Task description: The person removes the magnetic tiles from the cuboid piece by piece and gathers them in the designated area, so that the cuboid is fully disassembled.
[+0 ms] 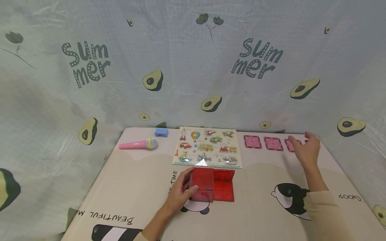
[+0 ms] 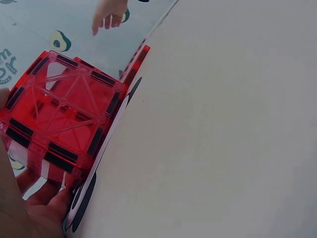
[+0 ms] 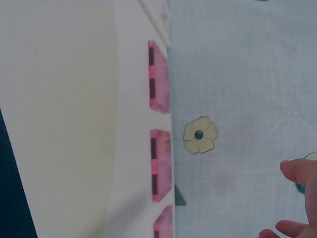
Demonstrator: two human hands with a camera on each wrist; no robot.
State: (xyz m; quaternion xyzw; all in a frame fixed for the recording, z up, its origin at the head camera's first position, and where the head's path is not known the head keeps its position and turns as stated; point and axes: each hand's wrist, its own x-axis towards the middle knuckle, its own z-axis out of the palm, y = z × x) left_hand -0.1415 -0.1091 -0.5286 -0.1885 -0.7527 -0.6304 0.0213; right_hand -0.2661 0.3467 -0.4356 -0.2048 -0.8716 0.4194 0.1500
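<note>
My left hand point(image 1: 179, 194) grips the left side of a box-like build of translucent red magnetic tiles point(image 1: 202, 179), thumb at its front and fingers along the left wall. To the right of that box, a flat red tile point(image 1: 223, 191) lies on the table with a short upright piece along its back edge. In the left wrist view the red build point(image 2: 64, 106) shows dark magnet strips along its edges. My right hand point(image 1: 309, 152) hovers over the rightmost pink magnetic tile point(image 1: 290, 145), fingers spread and nothing between them.
Two more pink tiles, the middle one point(image 1: 273, 143) and the left one point(image 1: 252, 141), lie in the same back row. A wooden picture puzzle board point(image 1: 208, 147) lies behind the red build. Farther left are a pink toy microphone point(image 1: 137, 144) and a blue arch block point(image 1: 161, 132). A printed curtain point(image 1: 181, 50) hangs behind.
</note>
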